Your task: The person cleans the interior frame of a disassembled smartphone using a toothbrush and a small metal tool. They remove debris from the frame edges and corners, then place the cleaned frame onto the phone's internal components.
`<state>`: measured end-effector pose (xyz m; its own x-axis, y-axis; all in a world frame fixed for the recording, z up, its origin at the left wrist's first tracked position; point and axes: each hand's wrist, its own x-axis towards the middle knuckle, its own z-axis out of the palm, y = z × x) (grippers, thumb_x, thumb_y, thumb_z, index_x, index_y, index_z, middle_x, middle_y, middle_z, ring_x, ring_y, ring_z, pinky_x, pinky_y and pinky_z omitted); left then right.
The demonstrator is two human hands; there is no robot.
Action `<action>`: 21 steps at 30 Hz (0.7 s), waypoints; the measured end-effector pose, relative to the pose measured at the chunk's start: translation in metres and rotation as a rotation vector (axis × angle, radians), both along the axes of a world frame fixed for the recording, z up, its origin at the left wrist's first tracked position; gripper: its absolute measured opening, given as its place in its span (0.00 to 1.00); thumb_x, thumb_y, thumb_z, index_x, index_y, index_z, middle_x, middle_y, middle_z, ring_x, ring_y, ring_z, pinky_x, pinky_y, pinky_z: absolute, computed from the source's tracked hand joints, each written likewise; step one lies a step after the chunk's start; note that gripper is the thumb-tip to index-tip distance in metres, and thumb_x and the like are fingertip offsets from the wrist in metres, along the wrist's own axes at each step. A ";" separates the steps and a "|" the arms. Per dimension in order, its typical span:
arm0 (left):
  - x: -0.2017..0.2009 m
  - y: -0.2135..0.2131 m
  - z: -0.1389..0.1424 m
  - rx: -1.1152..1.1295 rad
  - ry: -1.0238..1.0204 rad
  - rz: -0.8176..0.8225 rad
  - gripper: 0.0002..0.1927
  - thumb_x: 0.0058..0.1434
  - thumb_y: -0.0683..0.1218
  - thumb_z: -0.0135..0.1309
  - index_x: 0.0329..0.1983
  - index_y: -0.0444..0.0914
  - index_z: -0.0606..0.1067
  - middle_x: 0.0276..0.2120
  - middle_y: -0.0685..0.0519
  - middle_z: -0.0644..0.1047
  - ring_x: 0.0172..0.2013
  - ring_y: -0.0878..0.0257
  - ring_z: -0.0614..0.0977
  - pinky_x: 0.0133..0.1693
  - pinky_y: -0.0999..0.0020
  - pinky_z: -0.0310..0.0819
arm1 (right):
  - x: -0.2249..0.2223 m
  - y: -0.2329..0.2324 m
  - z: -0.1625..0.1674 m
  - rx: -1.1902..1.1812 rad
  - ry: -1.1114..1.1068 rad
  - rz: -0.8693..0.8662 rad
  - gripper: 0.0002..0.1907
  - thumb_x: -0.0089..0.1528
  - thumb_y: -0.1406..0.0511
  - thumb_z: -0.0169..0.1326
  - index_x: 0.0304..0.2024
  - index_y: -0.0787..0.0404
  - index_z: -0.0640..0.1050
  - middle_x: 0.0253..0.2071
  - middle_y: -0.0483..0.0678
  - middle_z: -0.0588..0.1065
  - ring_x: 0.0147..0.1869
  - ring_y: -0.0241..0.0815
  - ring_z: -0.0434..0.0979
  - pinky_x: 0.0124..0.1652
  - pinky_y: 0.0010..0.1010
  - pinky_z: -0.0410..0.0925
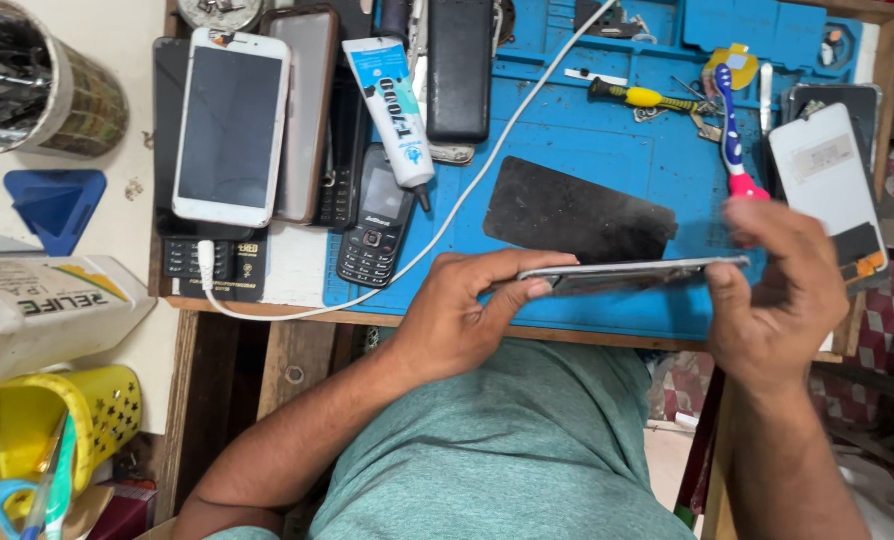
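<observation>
Both my hands hold a thin smartphone [627, 273] edge-on above the near edge of the blue work mat [607, 130]. My left hand [457, 315] grips its left end, thumb along the top edge. Around its right end closes my right hand [782, 290], slightly blurred. A flat black panel [577, 212] lies on the mat just behind the phone.
On the mat lie a glue tube [395, 100], a keypad phone [375, 225], a black power bank [459, 65], a yellow-handled screwdriver [642, 97], a pink-and-blue toothbrush [732, 135] and a white cable [487, 170]. Stacked phones [232, 125] sit left. A phone screen part [827, 175] lies right. A yellow basket [67, 420] stands lower left.
</observation>
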<state>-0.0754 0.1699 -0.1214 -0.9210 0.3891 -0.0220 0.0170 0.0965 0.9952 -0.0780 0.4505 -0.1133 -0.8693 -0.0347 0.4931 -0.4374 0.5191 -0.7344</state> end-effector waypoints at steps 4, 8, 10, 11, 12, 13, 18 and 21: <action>-0.001 -0.002 0.002 0.024 0.145 0.010 0.14 0.70 0.40 0.54 0.58 0.38 0.79 0.51 0.49 0.84 0.48 0.62 0.86 0.50 0.69 0.81 | 0.003 0.020 -0.023 -0.216 -0.141 0.144 0.16 0.70 0.59 0.64 0.48 0.66 0.80 0.45 0.53 0.79 0.49 0.40 0.82 0.51 0.26 0.75; -0.004 -0.007 -0.005 0.040 0.293 -0.022 0.15 0.71 0.37 0.53 0.59 0.38 0.77 0.55 0.47 0.82 0.61 0.56 0.82 0.61 0.64 0.77 | 0.006 0.037 -0.045 -0.354 -0.170 0.218 0.13 0.70 0.62 0.65 0.45 0.66 0.80 0.44 0.53 0.80 0.48 0.40 0.83 0.50 0.26 0.76; -0.004 -0.008 -0.010 0.038 0.303 -0.052 0.16 0.71 0.35 0.52 0.60 0.38 0.76 0.56 0.47 0.81 0.63 0.54 0.81 0.62 0.62 0.75 | 0.006 0.038 -0.048 -0.389 -0.180 0.236 0.12 0.69 0.62 0.65 0.43 0.65 0.80 0.44 0.53 0.80 0.47 0.39 0.83 0.50 0.27 0.77; -0.003 -0.008 -0.012 0.049 0.291 -0.072 0.17 0.71 0.34 0.52 0.61 0.38 0.76 0.57 0.46 0.80 0.63 0.54 0.80 0.63 0.62 0.74 | 0.006 0.038 -0.046 -0.392 -0.182 0.238 0.11 0.69 0.62 0.65 0.43 0.65 0.80 0.43 0.52 0.80 0.46 0.39 0.83 0.49 0.27 0.77; -0.003 -0.008 -0.014 0.060 0.282 -0.090 0.18 0.71 0.33 0.51 0.62 0.38 0.75 0.58 0.46 0.80 0.64 0.53 0.79 0.63 0.62 0.73 | 0.005 0.035 -0.043 -0.395 -0.184 0.241 0.11 0.69 0.63 0.65 0.42 0.64 0.80 0.43 0.52 0.79 0.46 0.39 0.83 0.49 0.28 0.78; -0.003 -0.009 -0.016 0.058 0.254 -0.089 0.18 0.70 0.33 0.51 0.61 0.39 0.75 0.58 0.46 0.80 0.64 0.53 0.79 0.61 0.63 0.75 | 0.004 0.031 -0.038 -0.388 -0.182 0.239 0.10 0.70 0.63 0.65 0.42 0.64 0.80 0.43 0.52 0.80 0.46 0.38 0.83 0.49 0.28 0.78; 0.001 -0.009 -0.018 0.001 0.304 -0.069 0.22 0.67 0.30 0.51 0.62 0.39 0.75 0.58 0.47 0.80 0.65 0.53 0.79 0.64 0.62 0.72 | 0.000 0.006 0.007 0.120 -0.046 0.197 0.09 0.58 0.69 0.64 0.39 0.66 0.80 0.40 0.53 0.80 0.47 0.46 0.82 0.50 0.36 0.73; 0.001 -0.008 -0.019 -0.037 0.379 -0.086 0.22 0.66 0.30 0.53 0.61 0.40 0.76 0.58 0.49 0.80 0.64 0.55 0.79 0.66 0.59 0.69 | 0.001 -0.012 0.018 0.373 0.043 0.220 0.10 0.53 0.71 0.68 0.35 0.66 0.81 0.36 0.53 0.80 0.45 0.51 0.82 0.45 0.38 0.69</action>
<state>-0.0742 0.1622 -0.1400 -0.8305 0.4705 0.2982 0.3925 0.1145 0.9126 -0.0766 0.4381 -0.0949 -0.7999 -0.3995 0.4478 -0.5936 0.6362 -0.4928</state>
